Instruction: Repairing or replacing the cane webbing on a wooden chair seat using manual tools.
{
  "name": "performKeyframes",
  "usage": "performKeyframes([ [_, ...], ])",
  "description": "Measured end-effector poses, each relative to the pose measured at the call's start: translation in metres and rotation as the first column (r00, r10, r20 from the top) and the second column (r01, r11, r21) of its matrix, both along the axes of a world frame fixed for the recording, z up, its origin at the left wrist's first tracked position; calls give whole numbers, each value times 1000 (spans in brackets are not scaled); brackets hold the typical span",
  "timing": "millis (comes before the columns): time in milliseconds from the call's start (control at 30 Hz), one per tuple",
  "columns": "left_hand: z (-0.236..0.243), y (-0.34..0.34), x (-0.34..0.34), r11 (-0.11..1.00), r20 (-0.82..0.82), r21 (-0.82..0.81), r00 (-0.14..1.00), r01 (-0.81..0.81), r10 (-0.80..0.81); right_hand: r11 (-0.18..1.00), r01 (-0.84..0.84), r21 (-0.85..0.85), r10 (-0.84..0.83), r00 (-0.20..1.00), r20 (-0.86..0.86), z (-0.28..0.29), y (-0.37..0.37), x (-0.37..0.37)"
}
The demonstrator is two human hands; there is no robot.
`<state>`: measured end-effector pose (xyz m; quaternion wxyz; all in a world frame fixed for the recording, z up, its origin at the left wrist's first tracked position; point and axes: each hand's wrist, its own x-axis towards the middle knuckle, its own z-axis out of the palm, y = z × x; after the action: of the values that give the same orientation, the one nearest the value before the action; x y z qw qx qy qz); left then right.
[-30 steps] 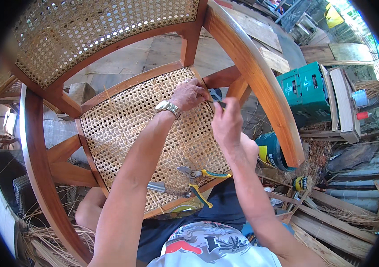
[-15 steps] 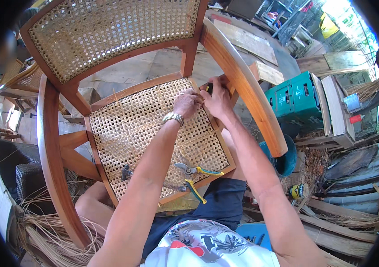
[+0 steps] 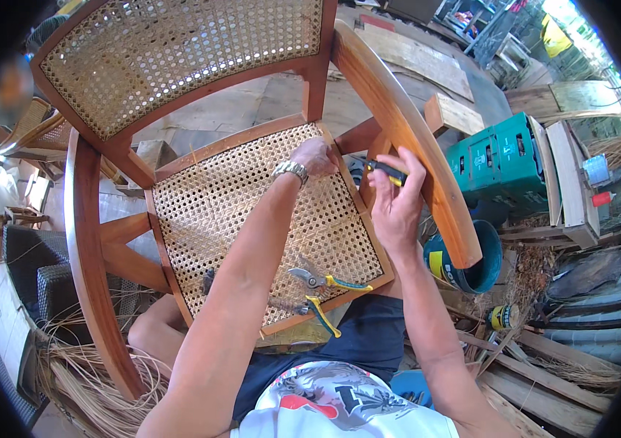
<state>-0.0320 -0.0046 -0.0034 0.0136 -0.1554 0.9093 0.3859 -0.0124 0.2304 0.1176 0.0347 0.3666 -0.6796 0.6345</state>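
Observation:
A wooden armchair's woven cane seat (image 3: 252,204) lies in front of me. My left hand (image 3: 313,156) rests on its far right part, fingers curled in at the wooden rim; what they pinch, if anything, is hidden. Raised off the seat's right side, my right hand (image 3: 398,212) grips a small tool with a black-and-yellow handle (image 3: 387,172); its working end cannot be made out. Pruning shears (image 3: 318,279) with yellow-green handles lie spread on the near part of the seat. Beside my left forearm, a dark tool head (image 3: 208,280) shows in part.
The chair's right armrest (image 3: 413,139) curves close by my right hand, with the cane backrest (image 3: 179,66) beyond the seat. Rightward are a green crate (image 3: 493,157), a teal bucket (image 3: 482,255) and wood planks (image 3: 537,372). Loose rattan strands (image 3: 91,387) lie at the lower left.
My right hand has drawn away from the left hand and the seat rim, moving right and nearer with the black-and-yellow tool. My left hand stays at the rim.

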Motion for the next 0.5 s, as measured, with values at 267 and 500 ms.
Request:
performKeyframes([
  [267,0,2,-3,998,21,-40,999,-43,44,958,153,243,-109,976,-187,-67,8,3],
  [500,-15,-4,-29,995,155,5,983,-102,100,947,172,270,-134,979,-152,-75,-1,-4],
])
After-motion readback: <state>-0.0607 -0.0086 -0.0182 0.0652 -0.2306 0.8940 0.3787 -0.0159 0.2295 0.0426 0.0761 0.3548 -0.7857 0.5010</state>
